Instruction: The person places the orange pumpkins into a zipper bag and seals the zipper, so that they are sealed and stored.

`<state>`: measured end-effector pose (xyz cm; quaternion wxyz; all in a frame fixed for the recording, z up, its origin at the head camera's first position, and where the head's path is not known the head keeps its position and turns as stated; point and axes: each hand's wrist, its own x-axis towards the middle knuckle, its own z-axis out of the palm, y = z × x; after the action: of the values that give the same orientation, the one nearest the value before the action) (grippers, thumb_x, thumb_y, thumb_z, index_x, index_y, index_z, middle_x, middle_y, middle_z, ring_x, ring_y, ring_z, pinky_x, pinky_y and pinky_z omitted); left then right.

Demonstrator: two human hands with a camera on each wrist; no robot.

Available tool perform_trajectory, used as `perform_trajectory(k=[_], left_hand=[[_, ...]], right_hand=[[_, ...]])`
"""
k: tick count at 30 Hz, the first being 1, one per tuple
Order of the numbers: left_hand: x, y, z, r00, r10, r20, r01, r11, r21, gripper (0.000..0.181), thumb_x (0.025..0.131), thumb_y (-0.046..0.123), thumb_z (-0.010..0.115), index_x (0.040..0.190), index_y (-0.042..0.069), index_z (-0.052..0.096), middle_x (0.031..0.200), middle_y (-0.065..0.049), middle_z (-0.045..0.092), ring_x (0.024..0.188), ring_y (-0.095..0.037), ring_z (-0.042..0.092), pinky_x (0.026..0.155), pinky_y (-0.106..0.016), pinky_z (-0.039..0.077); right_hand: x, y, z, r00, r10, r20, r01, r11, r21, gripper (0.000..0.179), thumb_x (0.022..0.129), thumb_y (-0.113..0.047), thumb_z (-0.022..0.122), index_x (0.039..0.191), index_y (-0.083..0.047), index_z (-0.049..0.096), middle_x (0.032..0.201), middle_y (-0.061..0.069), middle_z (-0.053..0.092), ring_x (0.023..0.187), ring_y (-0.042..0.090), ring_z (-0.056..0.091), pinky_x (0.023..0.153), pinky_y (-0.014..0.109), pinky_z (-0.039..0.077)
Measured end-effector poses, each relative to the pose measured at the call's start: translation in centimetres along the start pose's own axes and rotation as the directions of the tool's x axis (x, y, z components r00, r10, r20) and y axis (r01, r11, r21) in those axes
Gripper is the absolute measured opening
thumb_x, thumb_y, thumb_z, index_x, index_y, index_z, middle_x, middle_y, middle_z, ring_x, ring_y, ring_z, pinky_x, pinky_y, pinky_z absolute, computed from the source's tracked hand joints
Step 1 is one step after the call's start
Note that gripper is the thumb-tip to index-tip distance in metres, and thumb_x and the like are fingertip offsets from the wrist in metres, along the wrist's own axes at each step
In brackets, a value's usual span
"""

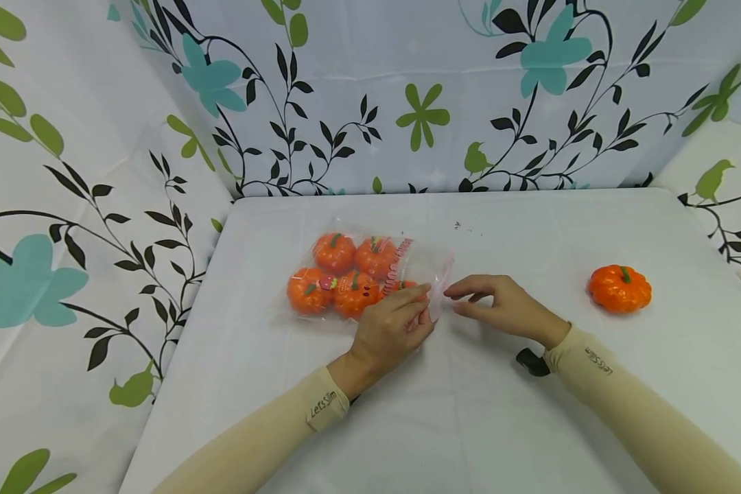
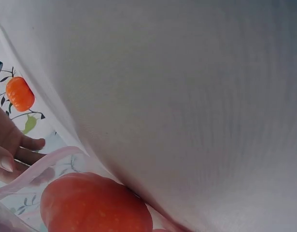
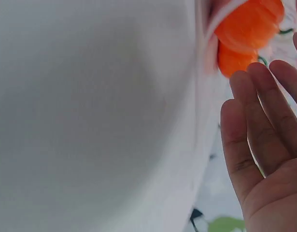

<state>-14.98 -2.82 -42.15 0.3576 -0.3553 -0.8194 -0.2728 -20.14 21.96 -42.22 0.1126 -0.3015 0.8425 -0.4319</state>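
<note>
A clear plastic zip bag (image 1: 429, 264) with pink print and a pink strip at its mouth lies on the table, with several small orange toy pumpkins (image 1: 334, 253) inside. My left hand (image 1: 390, 331) grips the near side of the bag by its mouth, curled fingers partly covering one pumpkin. In the left wrist view, a pumpkin (image 2: 95, 203) shows close up beside the bag's pink strip (image 2: 42, 169). My right hand (image 1: 508, 305) is just right of the mouth, its fingertips close to the strip. In the right wrist view, its fingers (image 3: 240, 140) extend loosely and hold nothing.
One loose orange pumpkin (image 1: 620, 289) sits on the white tablecloth (image 1: 531, 226) to the right. A black wrist device (image 1: 533, 362) shows below the right wrist. Floral-patterned cloth (image 1: 346, 55) stands around the back and sides of the table.
</note>
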Motion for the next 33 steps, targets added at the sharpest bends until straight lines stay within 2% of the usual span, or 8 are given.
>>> perform_trajectory(k=[4,8,12,14,17,22,28,33], left_hand=[[0.1,0.0,0.1,1.000,-0.008,0.008,0.008,1.000,-0.009,0.016,0.081,0.005,0.073,0.092,-0.003,0.080,0.109,-0.011,0.075,0.100,-0.020,0.073,0.090,-0.024,0.054],[0.1,0.0,0.2,1.000,-0.021,0.014,0.021,0.999,-0.024,0.016,0.081,0.004,0.073,0.094,-0.003,0.079,0.110,-0.011,0.075,0.101,-0.020,0.073,0.091,-0.025,0.054],[0.2,0.0,0.3,0.999,-0.029,0.019,0.029,0.999,-0.029,0.017,0.082,0.004,0.071,0.094,-0.003,0.080,0.110,-0.011,0.075,0.102,-0.020,0.072,0.091,-0.025,0.054],[0.2,0.0,0.3,0.999,-0.031,0.021,0.031,0.999,-0.030,0.017,0.082,0.005,0.071,0.094,-0.003,0.080,0.110,-0.011,0.075,0.102,-0.020,0.072,0.091,-0.025,0.054],[0.2,0.1,0.4,0.999,-0.033,0.021,0.034,0.999,-0.029,0.017,0.082,0.005,0.071,0.094,-0.003,0.080,0.110,-0.011,0.075,0.102,-0.020,0.072,0.090,-0.025,0.054],[0.3,0.1,0.4,0.999,-0.038,0.021,0.039,0.999,-0.034,0.017,0.081,0.004,0.071,0.094,-0.003,0.080,0.110,-0.011,0.075,0.102,-0.020,0.073,0.089,-0.025,0.055],[0.4,0.1,0.6,0.997,-0.062,0.044,0.064,0.997,-0.044,0.017,0.082,0.003,0.071,0.096,-0.003,0.079,0.112,-0.011,0.075,0.103,-0.021,0.072,0.091,-0.024,0.054],[0.5,0.1,0.6,0.995,-0.078,0.061,0.081,0.996,-0.049,0.018,0.083,0.003,0.071,0.098,-0.003,0.079,0.113,-0.011,0.074,0.105,-0.021,0.072,0.093,-0.024,0.053]], right_hand=[[-1.9,-0.5,-2.0,0.998,-0.031,-0.054,0.021,0.986,-0.168,0.040,0.089,-0.031,0.079,0.125,-0.013,0.072,0.124,-0.001,0.069,0.117,0.017,0.061,0.097,0.047,0.052],[-3.7,-1.0,-4.4,0.988,-0.052,-0.142,-0.009,0.917,-0.400,0.066,0.080,-0.040,0.086,0.137,-0.015,0.064,0.136,0.002,0.062,0.125,0.027,0.057,0.101,0.055,0.048],[-5.3,-0.7,-7.2,0.971,-0.045,-0.236,-0.081,0.862,-0.500,0.103,0.067,-0.042,0.094,0.154,-0.016,0.045,0.152,0.011,0.047,0.136,0.037,0.045,0.105,0.064,0.040],[-6.1,-0.3,-8.7,0.962,-0.023,-0.274,-0.121,0.859,-0.498,0.120,0.062,-0.042,0.097,0.160,-0.017,0.033,0.159,0.014,0.036,0.142,0.040,0.036,0.109,0.065,0.034],[-7.5,0.7,-10.7,0.946,0.084,-0.315,-0.227,0.863,-0.452,0.138,0.059,-0.043,0.098,0.164,-0.020,0.012,0.167,0.013,0.016,0.150,0.041,0.020,0.112,0.069,0.024],[-9.7,3.6,-12.8,0.894,0.292,-0.339,-0.407,0.846,-0.344,0.148,0.062,-0.043,0.096,0.162,-0.021,-0.010,0.169,0.012,-0.009,0.151,0.046,0.002,0.106,0.078,0.017],[-11.5,6.9,-13.1,0.856,0.396,-0.332,-0.486,0.835,-0.258,0.149,0.065,-0.041,0.095,0.161,-0.012,-0.014,0.166,0.025,-0.011,0.146,0.058,0.003,0.094,0.084,0.023],[-12.4,8.2,-13.1,0.823,0.468,-0.321,-0.548,0.803,-0.233,0.146,0.067,-0.044,0.093,0.160,-0.005,-0.014,0.159,0.038,0.003,0.139,0.063,0.015,0.090,0.084,0.028]])
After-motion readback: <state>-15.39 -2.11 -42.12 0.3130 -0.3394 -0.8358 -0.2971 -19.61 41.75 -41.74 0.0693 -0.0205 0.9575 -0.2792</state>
